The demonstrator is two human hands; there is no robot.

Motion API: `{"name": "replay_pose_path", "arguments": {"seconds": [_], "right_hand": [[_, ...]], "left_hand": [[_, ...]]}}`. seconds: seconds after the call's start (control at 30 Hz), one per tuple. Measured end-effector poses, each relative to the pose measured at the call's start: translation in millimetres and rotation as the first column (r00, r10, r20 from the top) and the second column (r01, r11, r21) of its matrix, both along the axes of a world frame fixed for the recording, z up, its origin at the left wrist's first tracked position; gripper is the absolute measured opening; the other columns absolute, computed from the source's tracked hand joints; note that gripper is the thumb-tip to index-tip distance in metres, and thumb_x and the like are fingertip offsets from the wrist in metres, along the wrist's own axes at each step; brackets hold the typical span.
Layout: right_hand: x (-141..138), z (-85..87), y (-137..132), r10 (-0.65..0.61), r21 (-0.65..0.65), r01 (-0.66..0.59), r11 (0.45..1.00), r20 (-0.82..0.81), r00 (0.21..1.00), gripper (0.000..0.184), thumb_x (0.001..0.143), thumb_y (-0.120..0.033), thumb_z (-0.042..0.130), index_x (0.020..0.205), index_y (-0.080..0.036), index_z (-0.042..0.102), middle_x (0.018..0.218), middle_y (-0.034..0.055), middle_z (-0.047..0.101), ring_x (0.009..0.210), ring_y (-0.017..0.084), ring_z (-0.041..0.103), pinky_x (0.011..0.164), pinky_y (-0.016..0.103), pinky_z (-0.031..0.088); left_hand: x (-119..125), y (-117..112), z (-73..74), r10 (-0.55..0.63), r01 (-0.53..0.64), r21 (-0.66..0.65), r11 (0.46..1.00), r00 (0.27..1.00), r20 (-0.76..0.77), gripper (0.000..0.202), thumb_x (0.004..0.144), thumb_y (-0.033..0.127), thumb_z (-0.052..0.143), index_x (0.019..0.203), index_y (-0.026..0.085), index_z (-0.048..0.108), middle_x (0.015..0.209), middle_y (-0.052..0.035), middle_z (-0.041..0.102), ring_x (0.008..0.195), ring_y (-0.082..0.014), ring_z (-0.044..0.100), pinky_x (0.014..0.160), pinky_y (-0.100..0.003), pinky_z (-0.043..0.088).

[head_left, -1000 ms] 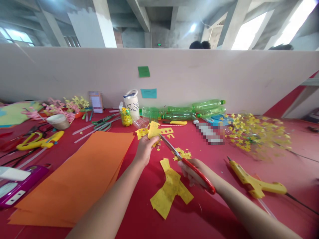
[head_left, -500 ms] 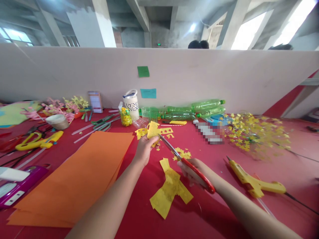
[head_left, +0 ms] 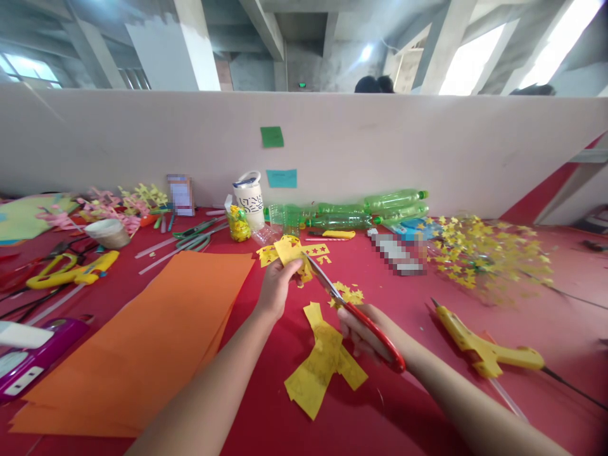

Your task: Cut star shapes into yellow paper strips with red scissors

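My left hand (head_left: 278, 285) pinches a piece of yellow paper (head_left: 287, 251) between thumb and fingers. Wrapped round the red handles of a pair of scissors (head_left: 375, 332) is my right hand (head_left: 365, 326). The scissor blades point up and left, their tips at the right edge of the held paper. Behind the blades lies a small heap of cut yellow stars (head_left: 349, 294). Several crossed yellow paper strips (head_left: 316, 367) lie on the red table below my hands. Strips with star-shaped holes (head_left: 316, 249) rest just beyond the held paper.
Orange sheets (head_left: 156, 329) lie at left, by a yellow glue gun (head_left: 78, 272) and a purple power strip (head_left: 42, 354). Another glue gun (head_left: 484, 345) and a yellow star bunch (head_left: 489, 256) are at right. Green bottles (head_left: 342, 220) and a white tumbler (head_left: 249, 199) stand near the partition.
The held paper has turned and tilted slightly to the left in my left hand. The scissors have shifted slightly; both hands keep their holds.
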State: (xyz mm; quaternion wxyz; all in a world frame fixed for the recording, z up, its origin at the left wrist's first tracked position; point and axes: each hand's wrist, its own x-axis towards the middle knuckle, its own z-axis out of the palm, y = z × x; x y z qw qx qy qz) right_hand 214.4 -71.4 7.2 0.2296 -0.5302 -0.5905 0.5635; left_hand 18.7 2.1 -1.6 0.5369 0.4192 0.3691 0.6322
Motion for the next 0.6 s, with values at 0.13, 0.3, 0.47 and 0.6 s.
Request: {"name": "replay_pose_path", "arguments": {"seconds": [0.13,0.3,0.47,0.6], "right_hand": [[-1,0.2,-2,0.025,0.003,-0.025,1.0,-0.036,0.999,0.049,0.085,-0.064,0.048,0.07,-0.018,0.054,0.035,-0.0082,0.038,0.033,0.008,0.04,0.043,0.02,0.044],[-3,3.2,-3,0.034,-0.001,-0.034,0.999,-0.072,0.997,0.053,0.083,-0.069,0.046,0.07,-0.018,0.052,0.034,-0.0096,0.036,0.031,0.006,0.037,0.052,0.025,0.049],[-7,6.5,-5,-0.009,-0.023,0.008,1.0,-0.046,0.999,0.057,0.078,-0.073,0.047,0.068,-0.018,0.051,0.037,-0.0085,0.039,0.03,0.007,0.038,0.044,0.023,0.043],[-11,8.2,-7,-0.046,-0.058,0.044,0.997,-0.038,0.998,0.057,0.079,-0.073,0.045,0.065,-0.018,0.048,0.037,-0.0081,0.04,0.027,0.006,0.037,0.041,0.023,0.041]], "left_hand": [[0,-1,-0.2,-0.022,0.023,0.022,0.999,0.999,-0.024,0.015,0.072,0.029,0.068,0.073,0.014,0.066,0.063,0.0005,0.062,0.051,-0.0085,0.051,0.045,-0.02,0.041],[1,-3,-0.3,-0.04,0.04,0.002,0.999,0.999,-0.031,0.016,0.071,0.03,0.068,0.07,0.014,0.066,0.061,0.0,0.062,0.053,-0.0092,0.052,0.046,-0.019,0.041],[3,-3,-0.2,-0.061,0.061,-0.002,0.998,0.998,-0.034,0.018,0.072,0.031,0.068,0.067,0.014,0.065,0.058,0.0005,0.06,0.05,-0.0086,0.05,0.046,-0.02,0.04],[4,-4,0.8,-0.062,0.062,-0.024,0.998,0.998,-0.017,0.018,0.07,0.031,0.069,0.068,0.014,0.065,0.059,0.0008,0.06,0.051,-0.0088,0.051,0.047,-0.021,0.041]]}}
